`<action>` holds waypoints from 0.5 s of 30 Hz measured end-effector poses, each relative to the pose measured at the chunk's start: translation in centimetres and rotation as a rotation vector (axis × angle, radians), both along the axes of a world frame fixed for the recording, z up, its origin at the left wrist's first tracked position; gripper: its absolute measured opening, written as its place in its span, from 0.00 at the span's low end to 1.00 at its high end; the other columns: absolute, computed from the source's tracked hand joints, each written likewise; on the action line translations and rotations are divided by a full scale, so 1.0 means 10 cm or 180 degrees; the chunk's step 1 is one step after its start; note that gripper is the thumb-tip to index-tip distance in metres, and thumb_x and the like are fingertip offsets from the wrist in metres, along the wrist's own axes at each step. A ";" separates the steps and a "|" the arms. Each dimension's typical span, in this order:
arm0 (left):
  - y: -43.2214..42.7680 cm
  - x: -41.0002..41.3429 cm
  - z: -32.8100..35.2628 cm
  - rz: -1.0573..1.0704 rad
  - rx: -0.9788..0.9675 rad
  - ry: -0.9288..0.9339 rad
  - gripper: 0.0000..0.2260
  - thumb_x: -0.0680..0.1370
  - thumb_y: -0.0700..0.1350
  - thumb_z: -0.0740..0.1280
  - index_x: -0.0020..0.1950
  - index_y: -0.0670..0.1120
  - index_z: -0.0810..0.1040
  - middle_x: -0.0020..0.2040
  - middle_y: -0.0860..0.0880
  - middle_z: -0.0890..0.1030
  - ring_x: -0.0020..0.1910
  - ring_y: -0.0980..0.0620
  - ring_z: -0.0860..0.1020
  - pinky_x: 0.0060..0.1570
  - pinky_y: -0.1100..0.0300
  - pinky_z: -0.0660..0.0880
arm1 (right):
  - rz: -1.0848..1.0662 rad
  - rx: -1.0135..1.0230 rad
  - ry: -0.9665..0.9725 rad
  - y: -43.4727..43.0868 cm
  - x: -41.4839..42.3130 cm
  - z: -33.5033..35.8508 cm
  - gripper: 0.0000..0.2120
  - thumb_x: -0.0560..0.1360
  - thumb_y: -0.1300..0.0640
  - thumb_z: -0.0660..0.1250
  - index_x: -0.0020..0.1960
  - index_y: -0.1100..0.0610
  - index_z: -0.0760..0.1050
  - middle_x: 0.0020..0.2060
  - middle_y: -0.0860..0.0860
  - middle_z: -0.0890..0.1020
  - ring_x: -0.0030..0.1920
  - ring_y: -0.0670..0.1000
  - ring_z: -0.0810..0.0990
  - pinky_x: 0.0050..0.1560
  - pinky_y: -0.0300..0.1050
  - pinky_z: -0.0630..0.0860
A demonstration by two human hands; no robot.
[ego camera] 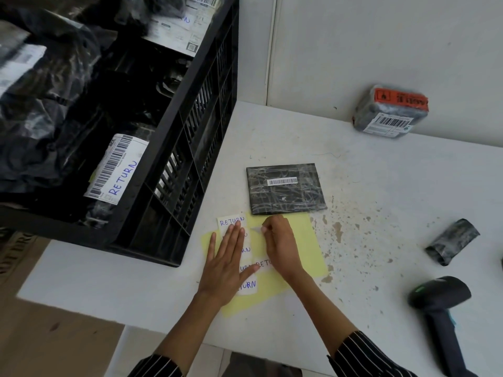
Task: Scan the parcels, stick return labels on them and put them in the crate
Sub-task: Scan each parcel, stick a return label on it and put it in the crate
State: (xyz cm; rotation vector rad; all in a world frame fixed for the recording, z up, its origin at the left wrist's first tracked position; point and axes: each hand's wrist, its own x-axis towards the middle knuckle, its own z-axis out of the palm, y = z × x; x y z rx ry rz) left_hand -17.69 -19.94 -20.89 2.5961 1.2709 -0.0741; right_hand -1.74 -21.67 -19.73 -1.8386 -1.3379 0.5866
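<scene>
A flat black parcel [285,189] with a small barcode strip lies on the white table, just above a yellow backing sheet [302,240] carrying several white RETURN labels [231,221]. My left hand [227,257] presses flat on the sheet with straight fingers. My right hand [280,246] pinches the corner of one label [257,229] and lifts it off the sheet. The black crate [190,148] at the left holds several black parcels, one marked RETURN [117,167].
A grey wrapped parcel [390,111] with an orange sticker sits against the back wall. A small rolled black parcel [451,240] lies at the right. The black barcode scanner [441,303] rests near the right front edge. A cardboard box [16,254] shows below the crate.
</scene>
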 end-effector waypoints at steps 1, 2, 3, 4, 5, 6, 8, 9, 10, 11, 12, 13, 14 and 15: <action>0.00 0.00 0.00 0.0006 -0.0002 0.0015 0.37 0.79 0.66 0.43 0.75 0.39 0.59 0.76 0.43 0.58 0.75 0.49 0.55 0.70 0.43 0.52 | -0.0094 -0.0047 0.0197 0.00 0.02 0.03 0.07 0.79 0.63 0.57 0.43 0.59 0.69 0.36 0.50 0.73 0.37 0.49 0.69 0.39 0.40 0.67; 0.00 0.00 0.00 0.0012 -0.0010 0.0032 0.37 0.79 0.66 0.42 0.75 0.39 0.59 0.76 0.43 0.58 0.75 0.49 0.55 0.70 0.43 0.52 | -0.0178 -0.0074 0.0352 -0.01 0.05 0.07 0.07 0.80 0.62 0.57 0.43 0.58 0.67 0.34 0.50 0.72 0.34 0.47 0.68 0.36 0.37 0.65; -0.01 0.00 0.01 0.0018 -0.0016 0.0042 0.37 0.78 0.66 0.42 0.75 0.39 0.59 0.76 0.43 0.58 0.75 0.49 0.55 0.69 0.42 0.52 | -0.0253 -0.0077 0.0481 -0.02 0.08 0.10 0.07 0.81 0.61 0.56 0.43 0.57 0.66 0.33 0.51 0.72 0.31 0.46 0.67 0.32 0.36 0.64; -0.01 0.00 0.01 0.0021 -0.0016 0.0047 0.37 0.78 0.66 0.42 0.75 0.39 0.59 0.76 0.43 0.58 0.75 0.49 0.55 0.69 0.41 0.52 | -0.0325 -0.0080 0.0610 -0.04 0.11 0.14 0.07 0.81 0.61 0.55 0.44 0.56 0.65 0.31 0.52 0.72 0.29 0.44 0.66 0.30 0.36 0.63; -0.01 0.00 0.01 0.0022 -0.0011 0.0044 0.37 0.78 0.67 0.42 0.75 0.39 0.60 0.76 0.43 0.59 0.75 0.49 0.55 0.69 0.41 0.52 | -0.0386 -0.0090 0.0744 -0.06 0.14 0.18 0.07 0.82 0.60 0.54 0.44 0.55 0.64 0.30 0.52 0.72 0.28 0.44 0.67 0.29 0.36 0.63; 0.00 -0.01 0.02 0.0023 -0.0012 0.0040 0.37 0.78 0.67 0.42 0.75 0.39 0.60 0.76 0.43 0.59 0.75 0.49 0.55 0.69 0.41 0.51 | -0.0442 -0.0104 0.0872 -0.08 0.15 0.19 0.07 0.82 0.59 0.53 0.45 0.55 0.63 0.30 0.51 0.72 0.28 0.44 0.67 0.29 0.37 0.64; 0.01 -0.01 0.04 0.0021 -0.0011 0.0041 0.37 0.78 0.67 0.42 0.74 0.40 0.61 0.76 0.44 0.60 0.75 0.49 0.55 0.69 0.40 0.51 | -0.0544 -0.0095 0.1096 -0.12 0.17 0.18 0.07 0.82 0.57 0.52 0.46 0.55 0.63 0.33 0.52 0.74 0.30 0.45 0.70 0.34 0.41 0.69; 0.02 -0.01 0.05 0.0009 -0.0011 0.0045 0.37 0.78 0.67 0.42 0.74 0.40 0.61 0.75 0.44 0.61 0.75 0.50 0.55 0.68 0.39 0.51 | -0.0589 -0.0083 0.1196 -0.13 0.17 0.17 0.06 0.82 0.54 0.51 0.47 0.53 0.63 0.36 0.54 0.76 0.33 0.50 0.73 0.37 0.46 0.73; 0.04 -0.01 0.06 -0.0015 -0.0008 0.0052 0.37 0.78 0.67 0.42 0.74 0.40 0.61 0.75 0.44 0.62 0.74 0.50 0.56 0.68 0.39 0.51 | -0.0632 -0.0076 0.1301 -0.13 0.17 0.16 0.06 0.82 0.51 0.51 0.47 0.50 0.62 0.40 0.57 0.78 0.38 0.55 0.77 0.41 0.51 0.75; 0.05 -0.01 0.08 -0.0044 0.0002 0.0055 0.37 0.78 0.67 0.42 0.73 0.40 0.62 0.75 0.43 0.63 0.74 0.50 0.57 0.68 0.39 0.50 | -0.0666 -0.0072 0.1424 -0.13 0.17 0.15 0.06 0.82 0.49 0.50 0.47 0.47 0.62 0.43 0.58 0.80 0.42 0.57 0.79 0.45 0.53 0.76; 0.07 -0.01 0.10 -0.0069 0.0021 0.0050 0.37 0.78 0.68 0.42 0.72 0.40 0.63 0.74 0.43 0.64 0.73 0.50 0.58 0.68 0.39 0.50 | -0.0689 -0.0068 0.1538 -0.12 0.17 0.16 0.07 0.82 0.49 0.49 0.47 0.45 0.62 0.46 0.57 0.81 0.45 0.57 0.81 0.47 0.52 0.77; 0.08 -0.01 0.11 -0.0084 0.0033 0.0042 0.37 0.78 0.68 0.42 0.71 0.40 0.65 0.73 0.43 0.66 0.72 0.50 0.60 0.68 0.40 0.50 | -0.0702 -0.0068 0.1615 -0.12 0.17 0.16 0.07 0.82 0.49 0.49 0.47 0.45 0.62 0.47 0.55 0.82 0.47 0.55 0.81 0.49 0.50 0.78; 0.09 -0.01 0.12 -0.0089 0.0048 0.0026 0.38 0.77 0.68 0.42 0.70 0.40 0.67 0.72 0.43 0.67 0.72 0.50 0.61 0.68 0.40 0.50 | -0.0709 -0.0077 0.1647 -0.11 0.18 0.17 0.06 0.82 0.49 0.49 0.47 0.45 0.62 0.48 0.54 0.82 0.47 0.53 0.82 0.49 0.49 0.78; 0.10 0.00 0.13 -0.0081 0.0066 0.0003 0.39 0.77 0.69 0.43 0.69 0.39 0.69 0.72 0.43 0.68 0.71 0.50 0.61 0.68 0.41 0.50 | -0.0706 -0.0089 0.1656 -0.11 0.19 0.17 0.06 0.82 0.49 0.48 0.47 0.46 0.61 0.48 0.54 0.82 0.47 0.53 0.82 0.50 0.49 0.79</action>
